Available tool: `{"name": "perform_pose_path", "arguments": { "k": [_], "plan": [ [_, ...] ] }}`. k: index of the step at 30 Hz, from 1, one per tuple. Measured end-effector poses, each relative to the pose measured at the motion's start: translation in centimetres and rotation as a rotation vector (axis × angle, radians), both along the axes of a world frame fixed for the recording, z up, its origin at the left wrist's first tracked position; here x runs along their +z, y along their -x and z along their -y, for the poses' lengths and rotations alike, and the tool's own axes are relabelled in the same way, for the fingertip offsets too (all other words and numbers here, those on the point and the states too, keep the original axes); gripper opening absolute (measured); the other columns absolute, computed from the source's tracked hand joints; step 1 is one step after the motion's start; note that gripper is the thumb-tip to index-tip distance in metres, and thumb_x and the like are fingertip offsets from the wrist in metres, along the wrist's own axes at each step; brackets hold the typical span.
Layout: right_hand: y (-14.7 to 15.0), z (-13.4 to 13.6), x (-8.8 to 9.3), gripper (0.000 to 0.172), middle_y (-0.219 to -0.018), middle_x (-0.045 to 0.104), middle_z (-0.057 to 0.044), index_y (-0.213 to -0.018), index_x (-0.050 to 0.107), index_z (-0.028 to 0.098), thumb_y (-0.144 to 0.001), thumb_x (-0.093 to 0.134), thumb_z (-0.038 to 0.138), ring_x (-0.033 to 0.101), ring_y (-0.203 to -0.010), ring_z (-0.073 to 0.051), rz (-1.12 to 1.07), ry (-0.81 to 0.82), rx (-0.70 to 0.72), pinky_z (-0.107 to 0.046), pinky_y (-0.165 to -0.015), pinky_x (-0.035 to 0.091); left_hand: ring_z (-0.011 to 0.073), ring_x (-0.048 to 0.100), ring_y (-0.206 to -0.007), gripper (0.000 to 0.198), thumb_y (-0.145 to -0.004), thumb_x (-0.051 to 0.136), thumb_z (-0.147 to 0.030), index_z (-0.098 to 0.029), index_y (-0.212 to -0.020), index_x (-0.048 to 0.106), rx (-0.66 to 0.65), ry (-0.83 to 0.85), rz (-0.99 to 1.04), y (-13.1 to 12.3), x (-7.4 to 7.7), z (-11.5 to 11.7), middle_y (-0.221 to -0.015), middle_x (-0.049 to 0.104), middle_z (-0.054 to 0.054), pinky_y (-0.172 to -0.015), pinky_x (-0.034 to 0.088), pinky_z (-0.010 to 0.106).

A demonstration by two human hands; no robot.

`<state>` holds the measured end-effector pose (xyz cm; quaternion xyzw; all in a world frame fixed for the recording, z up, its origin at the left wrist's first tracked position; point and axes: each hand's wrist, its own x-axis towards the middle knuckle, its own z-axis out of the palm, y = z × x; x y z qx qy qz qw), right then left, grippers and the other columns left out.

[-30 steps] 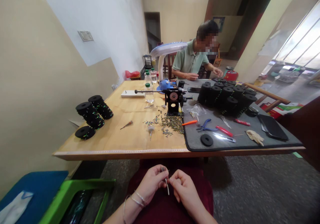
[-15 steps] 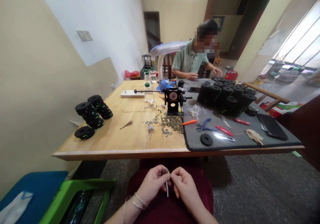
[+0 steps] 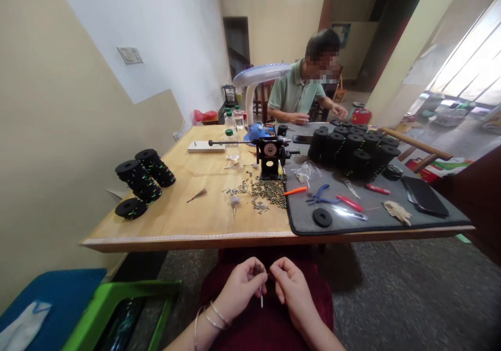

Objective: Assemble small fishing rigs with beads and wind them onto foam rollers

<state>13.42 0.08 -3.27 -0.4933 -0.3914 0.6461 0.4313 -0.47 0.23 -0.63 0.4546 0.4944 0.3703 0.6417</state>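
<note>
Compared with half a second ago, the fingertips of the two hands have drawn slightly apart: they nearly met then, and now a narrow gap shows between them. The thin pale stick (image 3: 262,299) hanging below the left hand (image 3: 245,284) shows a shorter length than before. Things on the tabletop (image 3: 156,224) keep their places, and the co-worker (image 3: 291,97) across it holds the same posture.

Both hands are held over the person's dark red lap (image 3: 270,330), just beyond the near edge of the tabletop, forearms angling inward. The left hand is curled, its grip clasped on the stick, thumb pointing toward the other hand. The right hand (image 3: 290,283) is curled too, thumb and forefinger brought close together; whether its grip pinches something is too small to tell. Bracelets (image 3: 215,315) ring the left wrist.
</note>
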Motion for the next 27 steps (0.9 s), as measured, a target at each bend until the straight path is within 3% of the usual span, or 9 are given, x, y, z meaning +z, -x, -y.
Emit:
{"name": "perform_pose_path", "arguments": {
  "k": [6, 10, 14, 16, 20, 27],
  "plan": [
    [-0.09, -0.03, 0.31, 0.041, -0.033, 0.033, 0.014, -0.067, 0.047, 0.019, -0.074, 0.059, 0.057, 0.018, -0.03, -0.003, -0.022, -0.008, -0.023, -0.018, -0.036, 0.01, 0.0093, 0.05, -0.052, 0.017, -0.065, 0.068, -0.021, -0.017, -0.071, 0.053, 0.003, -0.026, 0.049, 0.0, 0.41, -0.17, -0.06, 0.054, -0.004, -0.051, 0.04, 0.021],
    [0.03, 0.0, 0.49, 0.042, -0.033, 0.033, 0.014, -0.067, 0.045, 0.019, -0.073, 0.058, 0.059, 0.019, -0.03, -0.004, 0.011, -0.003, -0.026, -0.019, -0.036, 0.011, 0.0094, 0.046, -0.046, 0.009, -0.067, 0.063, -0.019, -0.017, -0.068, 0.054, 0.003, -0.029, -0.021, -0.13, 0.33, -0.24, -0.051, 0.051, -0.005, -0.048, 0.038, 0.021],
    [0.08, 0.03, 0.49, 0.042, -0.033, 0.034, 0.014, -0.068, 0.045, 0.02, -0.073, 0.058, 0.059, 0.02, -0.03, -0.004, 0.026, -0.012, 0.002, -0.019, -0.037, 0.012, 0.0116, 0.048, -0.054, 0.006, -0.066, 0.062, -0.018, -0.016, -0.063, 0.057, 0.033, -0.12, -0.143, -0.24, 0.44, -0.28, -0.057, 0.055, -0.002, -0.055, 0.039, 0.022],
    [0.12, 0.02, 0.35, 0.042, -0.033, 0.035, 0.013, -0.069, 0.044, 0.02, -0.074, 0.057, 0.059, 0.021, -0.031, -0.004, 0.027, -0.024, 0.022, -0.019, -0.038, 0.014, 0.013, 0.049, -0.059, 0.006, -0.066, 0.062, -0.018, -0.016, -0.062, 0.059, 0.033, -0.171, -0.215, -0.29, 0.52, -0.24, -0.061, 0.058, -0.001, -0.058, 0.039, 0.023],
    [0.16, -0.07, 0.0, 0.042, -0.033, 0.037, 0.013, -0.07, 0.043, 0.021, -0.075, 0.054, 0.061, 0.024, -0.031, -0.005, 0.027, -0.059, 0.078, -0.019, -0.038, 0.016, 0.0109, 0.041, -0.051, 0.01, -0.066, 0.064, -0.023, -0.015, -0.061, 0.062, 0.051, -0.156, -0.292, -0.3, 0.44, -0.17, -0.053, 0.053, -0.003, -0.05, 0.03, 0.022],
    [-0.24, -0.04, 0.83, 0.037, -0.035, 0.045, 0.011, -0.072, 0.046, 0.02, -0.075, 0.054, 0.055, 0.026, -0.031, -0.005, 0.053, -0.01, 0.225, -0.019, -0.038, 0.017, 0.0101, 0.041, -0.052, 0.018, -0.069, 0.067, -0.033, -0.015, -0.073, 0.066, 0.055, -0.153, -0.17, 0.46, 0.62, -0.47, -0.059, 0.055, -0.002, -0.05, 0.031, 0.021]
  ]
}}
